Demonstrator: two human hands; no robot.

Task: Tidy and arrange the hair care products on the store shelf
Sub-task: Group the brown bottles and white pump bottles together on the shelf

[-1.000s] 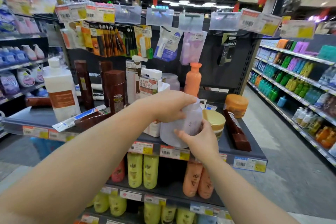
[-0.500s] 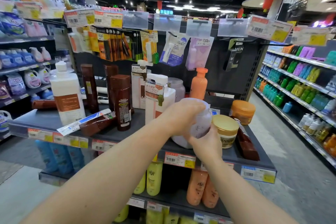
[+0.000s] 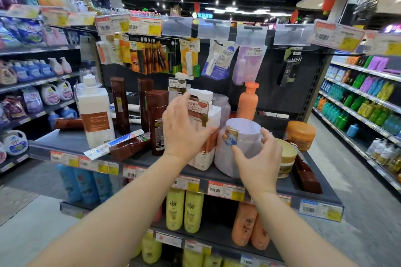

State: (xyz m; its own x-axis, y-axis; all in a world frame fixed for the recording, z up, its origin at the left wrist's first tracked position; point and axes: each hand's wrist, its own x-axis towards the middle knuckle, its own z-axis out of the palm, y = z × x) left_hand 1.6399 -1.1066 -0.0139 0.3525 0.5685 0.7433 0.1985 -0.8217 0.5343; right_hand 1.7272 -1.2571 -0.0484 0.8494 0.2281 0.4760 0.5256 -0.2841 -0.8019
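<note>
Right fingers (image 3: 265,136) curl round the lilac jar (image 3: 238,149), standing at the shelf (image 3: 325,197) front edge; left hand (image 3: 184,130) hovers open, holding nothing. Best slide the jar back squarely, sticker forward, clear of the pump bottle (image 3: 204,128) beside it.
</note>
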